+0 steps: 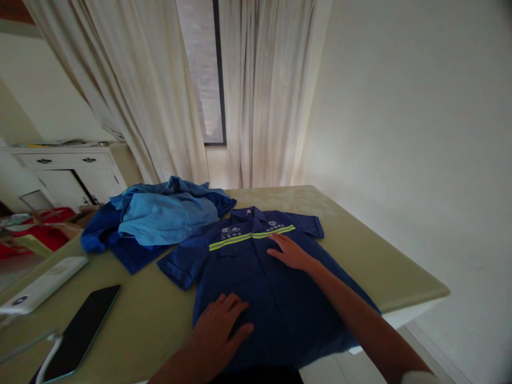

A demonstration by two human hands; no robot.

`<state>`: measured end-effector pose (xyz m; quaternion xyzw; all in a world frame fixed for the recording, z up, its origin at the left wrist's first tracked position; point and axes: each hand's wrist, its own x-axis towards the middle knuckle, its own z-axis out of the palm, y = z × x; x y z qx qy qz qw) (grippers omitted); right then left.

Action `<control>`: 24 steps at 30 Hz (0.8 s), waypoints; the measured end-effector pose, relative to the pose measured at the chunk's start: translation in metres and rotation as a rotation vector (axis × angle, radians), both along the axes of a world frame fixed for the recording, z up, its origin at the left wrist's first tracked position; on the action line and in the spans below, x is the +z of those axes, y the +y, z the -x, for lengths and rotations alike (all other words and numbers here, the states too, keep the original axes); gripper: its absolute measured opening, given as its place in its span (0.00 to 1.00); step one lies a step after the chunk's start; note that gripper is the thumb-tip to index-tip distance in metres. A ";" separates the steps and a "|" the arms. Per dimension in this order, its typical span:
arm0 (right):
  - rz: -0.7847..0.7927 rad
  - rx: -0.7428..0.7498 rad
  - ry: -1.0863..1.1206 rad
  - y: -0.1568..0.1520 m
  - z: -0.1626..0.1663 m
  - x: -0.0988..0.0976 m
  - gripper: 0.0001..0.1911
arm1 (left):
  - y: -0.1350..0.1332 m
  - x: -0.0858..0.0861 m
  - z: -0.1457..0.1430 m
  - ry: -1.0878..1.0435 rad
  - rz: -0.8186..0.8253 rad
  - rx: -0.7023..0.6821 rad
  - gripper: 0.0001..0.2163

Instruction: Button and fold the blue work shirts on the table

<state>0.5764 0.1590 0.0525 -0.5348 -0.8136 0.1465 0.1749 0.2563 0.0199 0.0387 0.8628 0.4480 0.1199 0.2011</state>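
Note:
A dark blue short-sleeved work shirt (pixel 248 277) with a yellow reflective chest stripe lies spread flat, front up, on a pale green table (pixel 376 256). My right hand (pixel 290 252) rests flat on the shirt's chest just below the stripe, fingers stretched out. Near the shirt's lower hem, my left hand (pixel 218 328) lies flat on the cloth with fingers spread. Neither hand holds anything.
A heap of light and dark blue garments (pixel 160 218) sits at the table's back left. A black phone (pixel 82 330) and a white power bank (pixel 42 282) lie at the left edge. Curtains, a window and a white cabinet (pixel 76 170) stand behind. A white wall runs along the right.

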 end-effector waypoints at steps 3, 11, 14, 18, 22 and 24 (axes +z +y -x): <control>-0.070 -0.107 -0.080 0.036 0.014 -0.013 0.36 | 0.069 0.012 0.014 -0.122 -0.091 0.140 0.20; -0.049 -0.267 -0.195 0.061 0.032 -0.040 0.34 | 0.252 0.017 0.063 0.052 -0.169 0.471 0.18; -0.095 -0.283 -0.166 0.060 0.027 -0.043 0.34 | 0.271 0.009 0.078 0.130 -0.090 0.432 0.13; -0.109 -0.265 -0.162 0.062 0.021 -0.045 0.33 | 0.274 0.004 0.084 0.106 -0.079 0.440 0.12; -0.108 -0.218 -0.148 0.063 0.016 -0.044 0.32 | 0.274 0.007 0.067 -0.014 -0.138 0.295 0.12; -0.117 -0.210 -0.145 0.064 0.014 -0.043 0.31 | 0.281 0.010 0.051 -0.073 -0.202 0.236 0.12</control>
